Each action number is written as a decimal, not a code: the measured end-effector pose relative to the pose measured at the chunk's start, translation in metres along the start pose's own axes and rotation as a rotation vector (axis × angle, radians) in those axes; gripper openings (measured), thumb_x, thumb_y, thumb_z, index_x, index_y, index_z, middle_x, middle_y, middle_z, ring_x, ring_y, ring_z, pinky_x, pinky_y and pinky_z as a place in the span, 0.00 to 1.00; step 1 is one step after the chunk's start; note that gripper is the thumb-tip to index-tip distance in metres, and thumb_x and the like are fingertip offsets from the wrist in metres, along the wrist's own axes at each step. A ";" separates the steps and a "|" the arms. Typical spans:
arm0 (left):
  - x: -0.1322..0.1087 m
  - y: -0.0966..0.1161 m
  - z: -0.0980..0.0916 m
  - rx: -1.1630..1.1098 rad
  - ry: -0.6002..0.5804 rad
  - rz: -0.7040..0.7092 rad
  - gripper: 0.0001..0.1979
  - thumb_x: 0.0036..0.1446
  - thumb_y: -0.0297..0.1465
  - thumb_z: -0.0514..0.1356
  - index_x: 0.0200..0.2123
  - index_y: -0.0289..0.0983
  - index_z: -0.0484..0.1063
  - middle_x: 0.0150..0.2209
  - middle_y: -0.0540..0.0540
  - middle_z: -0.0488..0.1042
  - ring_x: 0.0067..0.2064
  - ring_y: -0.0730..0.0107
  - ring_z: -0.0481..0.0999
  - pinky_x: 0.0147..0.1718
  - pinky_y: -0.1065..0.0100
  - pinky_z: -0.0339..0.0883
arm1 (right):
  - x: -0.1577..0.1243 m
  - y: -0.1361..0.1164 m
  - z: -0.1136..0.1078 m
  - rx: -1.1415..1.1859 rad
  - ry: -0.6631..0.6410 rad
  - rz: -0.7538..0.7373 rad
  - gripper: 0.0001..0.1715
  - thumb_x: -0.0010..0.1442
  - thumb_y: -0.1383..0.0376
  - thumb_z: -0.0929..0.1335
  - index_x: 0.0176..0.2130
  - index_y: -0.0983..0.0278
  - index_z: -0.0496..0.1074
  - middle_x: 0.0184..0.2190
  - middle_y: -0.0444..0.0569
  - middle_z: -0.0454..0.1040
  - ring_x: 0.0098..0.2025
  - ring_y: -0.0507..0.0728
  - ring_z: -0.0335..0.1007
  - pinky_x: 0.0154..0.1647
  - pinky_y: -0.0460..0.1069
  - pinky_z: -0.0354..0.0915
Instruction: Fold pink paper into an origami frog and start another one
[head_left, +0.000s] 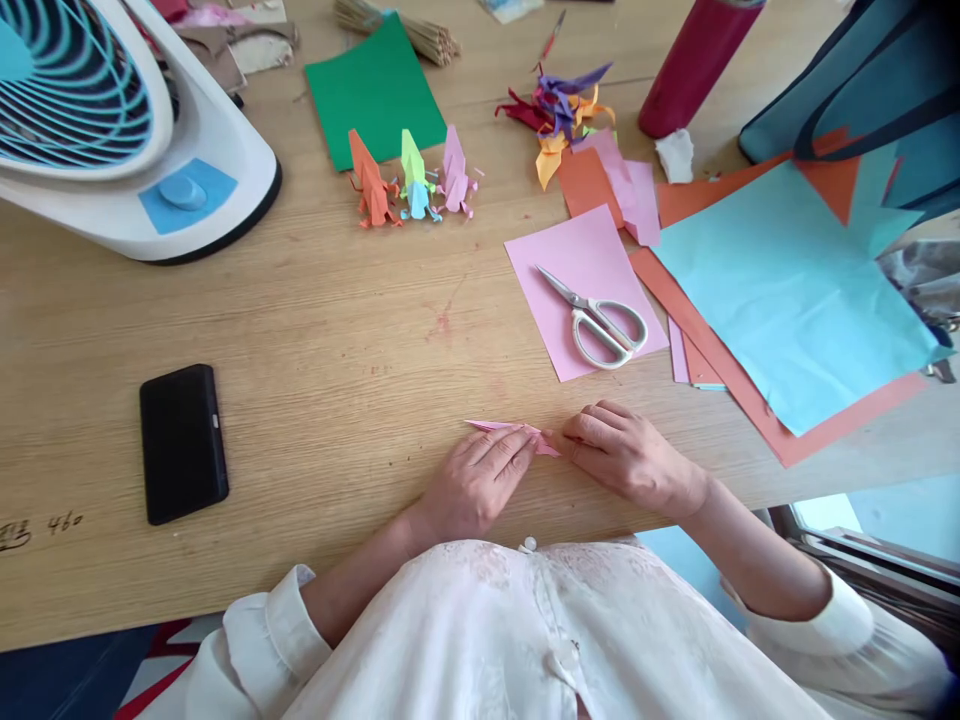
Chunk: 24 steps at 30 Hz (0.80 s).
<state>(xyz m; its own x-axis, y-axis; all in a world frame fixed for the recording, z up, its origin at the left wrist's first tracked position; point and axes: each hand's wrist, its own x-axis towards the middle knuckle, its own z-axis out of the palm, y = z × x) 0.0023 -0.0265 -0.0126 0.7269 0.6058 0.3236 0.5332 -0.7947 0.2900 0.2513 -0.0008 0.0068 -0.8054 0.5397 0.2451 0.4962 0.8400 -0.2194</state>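
Observation:
A narrow piece of folded pink paper [548, 448] lies on the table near its front edge, its thin point sticking out to the left. My left hand [480, 478] rests over its middle, fingers together and pressed down on it. Curled at the right end of the paper is my right hand [634, 458], thumb and fingers pinched there; the exact spot of contact is partly hidden. Just beyond my hands, white-handled scissors [600, 318] lie on a pink paper sheet [536, 265].
Folded paper figures stand upright in orange [369, 180], green and blue [415, 180], and pink [454, 175]. Behind them is a green sheet [375, 90]. A fan [217, 150], black phone-like device [182, 443], dark red bottle [697, 65] and blue paper [787, 290] surround the work spot.

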 end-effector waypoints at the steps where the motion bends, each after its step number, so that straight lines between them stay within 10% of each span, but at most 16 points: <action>1: 0.000 0.000 0.001 -0.006 0.012 -0.004 0.21 0.67 0.24 0.48 0.61 0.29 0.64 0.58 0.38 0.73 0.59 0.59 0.71 0.55 0.59 0.68 | 0.000 0.001 -0.001 0.005 -0.009 -0.018 0.14 0.69 0.73 0.59 0.44 0.66 0.73 0.31 0.50 0.70 0.30 0.56 0.58 0.32 0.53 0.55; 24: 0.005 0.004 -0.002 -0.057 -0.020 -0.069 0.23 0.67 0.24 0.48 0.64 0.32 0.60 0.56 0.39 0.74 0.58 0.62 0.72 0.55 0.61 0.67 | 0.004 0.009 0.006 0.233 -0.003 0.072 0.13 0.69 0.70 0.60 0.41 0.63 0.73 0.31 0.49 0.68 0.31 0.55 0.61 0.33 0.52 0.57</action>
<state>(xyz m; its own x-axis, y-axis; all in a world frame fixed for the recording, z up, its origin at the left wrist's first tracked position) 0.0074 -0.0268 -0.0084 0.6983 0.6574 0.2832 0.5567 -0.7475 0.3623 0.2510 0.0085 -0.0002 -0.7716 0.5974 0.2186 0.4645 0.7639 -0.4480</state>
